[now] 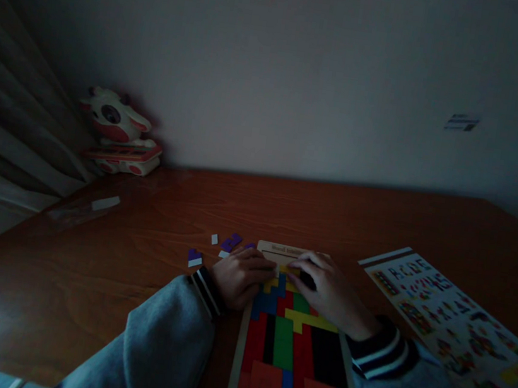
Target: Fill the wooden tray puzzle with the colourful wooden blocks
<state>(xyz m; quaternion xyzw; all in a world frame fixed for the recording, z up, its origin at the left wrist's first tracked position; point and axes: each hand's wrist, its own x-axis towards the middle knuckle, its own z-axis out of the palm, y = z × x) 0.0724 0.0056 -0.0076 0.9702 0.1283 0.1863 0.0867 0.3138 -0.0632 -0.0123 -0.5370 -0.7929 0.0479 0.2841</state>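
A wooden puzzle board [234, 369] lies before me, filled with coloured block pieces. My left hand [241, 276] rests over its upper left corner, fingers bent and pressed together; a small pale bit shows at their tips, too dim to name. From the right, my right hand [325, 292] reaches over the upper part, thumb and fingers curved with a dark gap between them. Its fingertips are close to a yellow piece [283, 269] near the top. Further down are a green piece [284, 343] and a large black area [327, 357]. My hands hide parts of the upper rows.
Several loose purple pieces [232, 242] and white pieces [214, 239] lie left of the board. At right is a printed sheet [443, 320]. A cow-shaped toy [125, 144] stands by the wall and curtain [9, 97]. A white strip [105, 203] lies at left.
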